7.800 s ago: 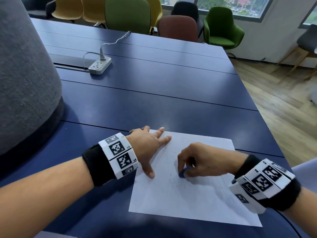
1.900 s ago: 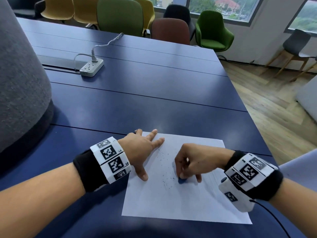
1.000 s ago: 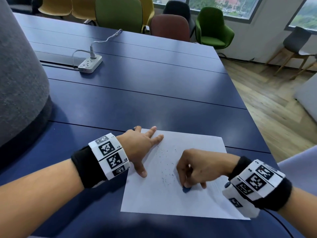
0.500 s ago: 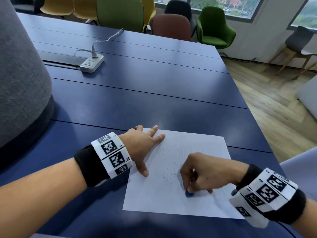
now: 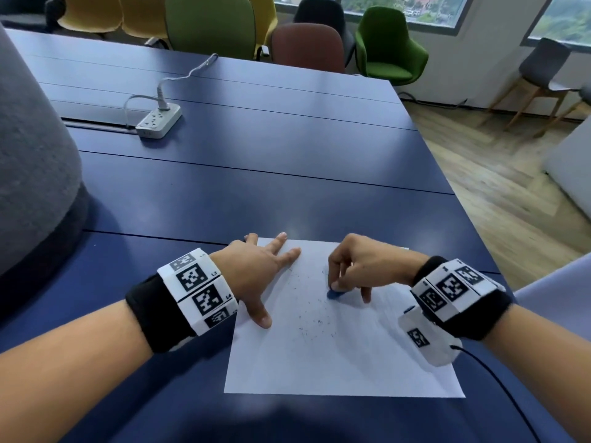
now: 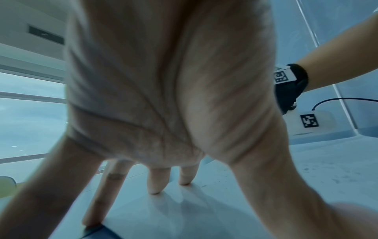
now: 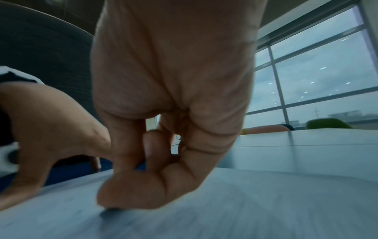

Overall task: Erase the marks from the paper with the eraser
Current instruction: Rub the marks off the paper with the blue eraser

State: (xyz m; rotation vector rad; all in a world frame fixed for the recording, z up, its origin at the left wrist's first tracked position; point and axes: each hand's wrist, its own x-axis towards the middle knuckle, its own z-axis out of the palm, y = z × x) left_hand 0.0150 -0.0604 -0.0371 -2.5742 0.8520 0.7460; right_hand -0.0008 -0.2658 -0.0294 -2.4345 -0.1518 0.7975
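Eraser (image 5: 335,294): small, blue, pinched at the fingertips of the right hand (image 5: 364,266) and pressed down on the paper (image 5: 335,362). Only its lower edge shows below the fingers; in the right wrist view it is largely hidden behind the curled fingers.

Paper: white sheet lying flat on the blue table (image 5: 256,193), directly under both hands. Dark crumbs and specks (image 5: 315,324) scattered just left of and nearer than the eraser, between the two hands. Faint lines may remain under and right of the right hand; too pale to be sure.

Left hand (image 5: 256,273): fingers straight and spread, palm down, pinning the sheet's left edge. Holds nothing.

Step in hand, as I judge it: mid-rubbing, upper middle of the sheet. Hard to say how much is left.

Next move calls for short strokes with steady downward pressure, left hand kept firm so the sheet does not slide or buckle. Crumbs will want brushing off afterwards.

Beyond: power strip (image 5: 159,119) well away on the far left; chairs (image 5: 387,52) past the table.
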